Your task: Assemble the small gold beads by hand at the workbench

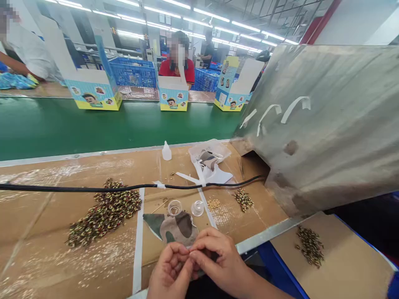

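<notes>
My left hand [172, 270] and my right hand [218, 261] meet at the near edge of the cardboard-covered bench [46, 257]. Both are pinched together on a tiny dark part that I cannot make out. Just beyond the fingers lies a camouflage-patterned cloth piece [174, 227]. Two small clear cups [175, 207] [197, 207] stand behind it. A large heap of small dark parts [104, 214] lies to the left. A little pile of pale beads [213, 203] and a smaller dark heap [243, 199] lie to the right.
A black cable [93, 189] crosses the bench. Behind it are a white glue bottle [166, 151] and a clear tray [209, 150] with cloth pieces. A big metal hood [327, 124] rises at right. Printed cartons [93, 95] ride the green conveyor [93, 124]; other people work beyond.
</notes>
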### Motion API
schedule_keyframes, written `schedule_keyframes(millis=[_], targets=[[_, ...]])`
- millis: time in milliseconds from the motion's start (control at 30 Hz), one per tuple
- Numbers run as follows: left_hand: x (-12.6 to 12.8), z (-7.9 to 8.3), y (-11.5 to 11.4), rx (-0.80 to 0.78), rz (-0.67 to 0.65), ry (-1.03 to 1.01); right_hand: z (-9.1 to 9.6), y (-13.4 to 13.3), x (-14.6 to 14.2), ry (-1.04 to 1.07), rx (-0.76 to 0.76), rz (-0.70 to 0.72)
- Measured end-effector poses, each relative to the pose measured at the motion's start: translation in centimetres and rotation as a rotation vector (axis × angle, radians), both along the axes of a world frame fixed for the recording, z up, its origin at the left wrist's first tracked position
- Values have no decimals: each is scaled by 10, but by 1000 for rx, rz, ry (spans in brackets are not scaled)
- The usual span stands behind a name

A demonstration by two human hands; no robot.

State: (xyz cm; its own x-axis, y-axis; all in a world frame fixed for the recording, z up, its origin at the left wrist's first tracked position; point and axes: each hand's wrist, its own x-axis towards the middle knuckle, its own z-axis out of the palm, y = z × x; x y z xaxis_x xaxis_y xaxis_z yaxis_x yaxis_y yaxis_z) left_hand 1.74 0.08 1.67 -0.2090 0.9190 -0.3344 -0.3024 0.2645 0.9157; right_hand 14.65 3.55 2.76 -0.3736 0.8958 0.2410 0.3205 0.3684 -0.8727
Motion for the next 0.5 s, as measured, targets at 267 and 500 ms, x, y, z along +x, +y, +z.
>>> schedule_keyframes(millis=[267, 500], targets=[[-78, 13, 29, 119, 117, 725, -5, 38, 61, -298, 179, -259], [-136, 26, 63, 132, 211, 1212, -18, 62, 107, -526, 314, -489]])
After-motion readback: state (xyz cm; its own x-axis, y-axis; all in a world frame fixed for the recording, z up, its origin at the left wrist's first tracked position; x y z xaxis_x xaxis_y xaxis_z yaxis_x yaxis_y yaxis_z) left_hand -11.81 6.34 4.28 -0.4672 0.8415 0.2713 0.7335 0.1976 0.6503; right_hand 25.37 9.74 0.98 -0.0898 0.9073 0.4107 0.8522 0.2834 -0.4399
